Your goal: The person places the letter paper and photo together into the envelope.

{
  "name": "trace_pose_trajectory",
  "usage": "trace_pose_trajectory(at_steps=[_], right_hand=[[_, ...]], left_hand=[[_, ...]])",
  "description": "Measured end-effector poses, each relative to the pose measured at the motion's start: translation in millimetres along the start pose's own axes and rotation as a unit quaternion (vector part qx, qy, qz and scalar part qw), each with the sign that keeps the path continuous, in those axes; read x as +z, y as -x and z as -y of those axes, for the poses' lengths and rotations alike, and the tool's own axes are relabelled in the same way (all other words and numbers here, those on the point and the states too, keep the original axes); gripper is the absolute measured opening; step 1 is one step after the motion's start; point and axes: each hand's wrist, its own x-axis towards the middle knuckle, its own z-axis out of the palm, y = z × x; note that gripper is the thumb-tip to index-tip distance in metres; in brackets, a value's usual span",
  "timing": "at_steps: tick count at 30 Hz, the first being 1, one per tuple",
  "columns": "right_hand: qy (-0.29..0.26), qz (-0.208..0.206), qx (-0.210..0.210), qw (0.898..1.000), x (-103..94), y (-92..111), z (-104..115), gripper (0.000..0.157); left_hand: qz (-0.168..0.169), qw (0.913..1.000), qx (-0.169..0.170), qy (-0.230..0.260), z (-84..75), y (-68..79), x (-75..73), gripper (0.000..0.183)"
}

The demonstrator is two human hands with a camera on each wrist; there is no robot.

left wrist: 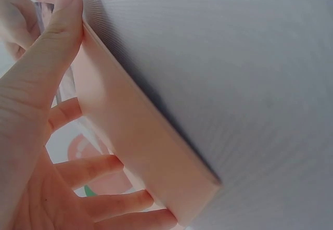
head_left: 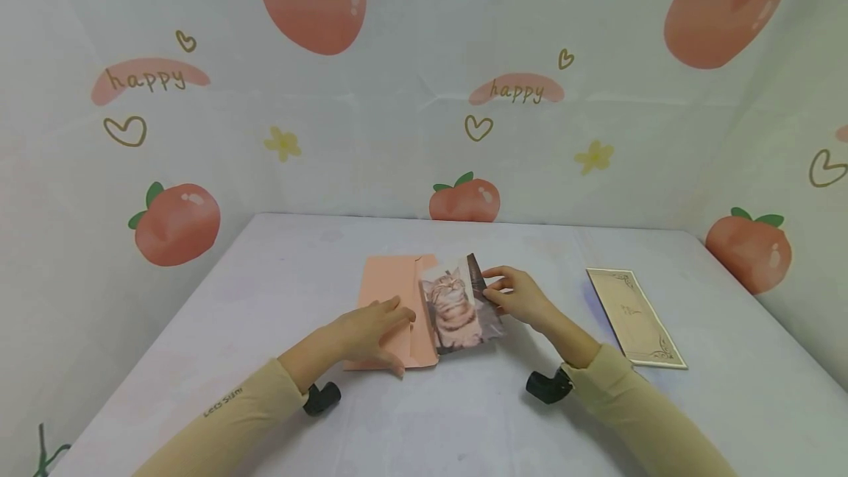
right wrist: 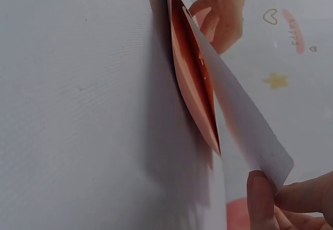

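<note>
Pale, nearly white covering spreads across a table (head_left: pixel 457 433), its near part crossed by two light sleeves (head_left: pixel 255 392). Just beyond the cuffs, a black fitting (head_left: pixel 548 386) sits at each wrist.

Next come two bare hands. On the left, the left hand (head_left: pixel 372 326) rests over a peach-pink envelope (head_left: pixel 391 274), its fingers spread across the paper and its thumb at the near edge. On the right, the right hand (head_left: pixel 520 297) pinches the outer edge of a photo (head_left: pixel 457 308) of a tabby cat between thumb and fingers.

That photo is tilted, its left edge overlapping the envelope's right side, where the mouth gapes in the right wrist view. Whether its edge sits inside the mouth, I cannot tell. It looks light, thin and springy, perhaps a little slick, and could crease if squeezed; its free right edge seems the best place for a gentle pinch. The envelope looks soft and easily bent, so flat pressure near its mouth should steady it.

Well apart to the right lies a long beige card (head_left: pixel 639 322) with ornate corners. Farthest back hangs a white backdrop (head_left: pixel 391 101) printed with red fruit, yellow flowers, hearts and the word "happy".
</note>
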Motion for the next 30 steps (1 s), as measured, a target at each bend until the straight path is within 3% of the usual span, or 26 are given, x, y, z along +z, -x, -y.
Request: trace_pose_trajectory(at_steps=[23, 30], right_hand=[[-0.022, 0.010, 0.030, 0.999, 30.5, -11.7, 0.7, 0.037], [-0.033, 0.009, 0.016, 0.999, 38.4, -13.6, 5.7, 0.039]], left_hand=[[0.004, 0.9999, -0.014, 0.002, -0.8, -0.5, 0.0, 0.078], [0.012, 0.9996, -0.026, 0.002, -1.8, 0.7, -0.4, 0.081]])
